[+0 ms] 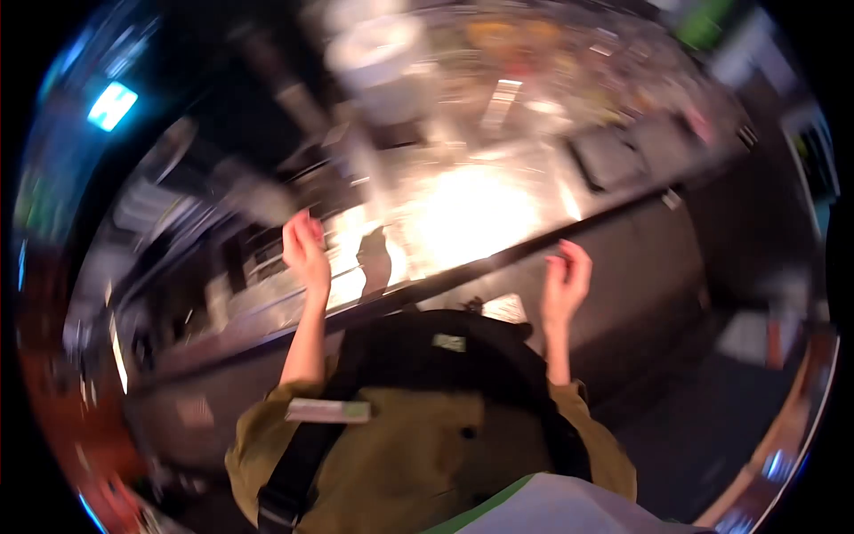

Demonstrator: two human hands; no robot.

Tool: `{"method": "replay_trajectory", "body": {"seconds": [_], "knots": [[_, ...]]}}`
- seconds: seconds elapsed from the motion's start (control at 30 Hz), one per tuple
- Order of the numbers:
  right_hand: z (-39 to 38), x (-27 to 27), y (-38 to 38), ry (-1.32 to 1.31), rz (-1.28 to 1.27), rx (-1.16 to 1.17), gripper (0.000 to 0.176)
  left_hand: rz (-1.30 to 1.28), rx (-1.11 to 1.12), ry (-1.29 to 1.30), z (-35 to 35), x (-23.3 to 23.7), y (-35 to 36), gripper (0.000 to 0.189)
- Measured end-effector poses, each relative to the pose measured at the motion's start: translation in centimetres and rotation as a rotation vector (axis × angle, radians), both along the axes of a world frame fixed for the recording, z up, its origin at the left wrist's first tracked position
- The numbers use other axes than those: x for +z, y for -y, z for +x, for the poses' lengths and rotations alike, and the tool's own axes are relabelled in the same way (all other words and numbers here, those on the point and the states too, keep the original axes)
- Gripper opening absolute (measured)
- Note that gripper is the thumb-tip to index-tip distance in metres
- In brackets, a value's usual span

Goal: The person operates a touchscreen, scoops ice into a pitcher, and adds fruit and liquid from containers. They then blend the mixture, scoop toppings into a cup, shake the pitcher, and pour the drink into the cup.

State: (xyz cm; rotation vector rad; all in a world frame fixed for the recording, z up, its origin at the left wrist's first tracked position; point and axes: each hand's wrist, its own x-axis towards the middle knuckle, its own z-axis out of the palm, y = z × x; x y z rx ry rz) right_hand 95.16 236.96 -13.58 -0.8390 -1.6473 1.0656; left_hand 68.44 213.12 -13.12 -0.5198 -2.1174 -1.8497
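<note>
My left hand (305,247) is raised over the near left part of a metal counter (547,191). Its fingers are loosely bent, and I see nothing held in them. On the right, my right hand (567,274) is held up just in front of the counter's edge. A gap shows between its curled fingers and thumb, with no object visible there. Neither hand visibly touches anything. Between them, a bright glare washes out the counter surface, and a dark hand-like shadow falls near my left hand. Motion blurs the view.
A white cylindrical container (378,67) stands at the back of the counter. Several colourful items, too blurred to name, lie behind the glare. Dark rectangular trays (609,158) are at the right. The counter's dark front edge (445,276) runs diagonally before me.
</note>
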Motion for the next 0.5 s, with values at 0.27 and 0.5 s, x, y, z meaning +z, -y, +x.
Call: {"method": "replay_trajectory", "body": {"seconds": [0.27,0.5], "knots": [[21.6,1.1,-13.4,0.189,0.203,-0.248,0.024,-0.211,-2.301,1.312,24.2,-3.9,-35.3,0.035],[36.3,-0.5,-21.8,0.151,-0.243,-0.637,0.022,-1.151,-2.1,0.552,42.3,-11.8,-51.3,0.042]]}}
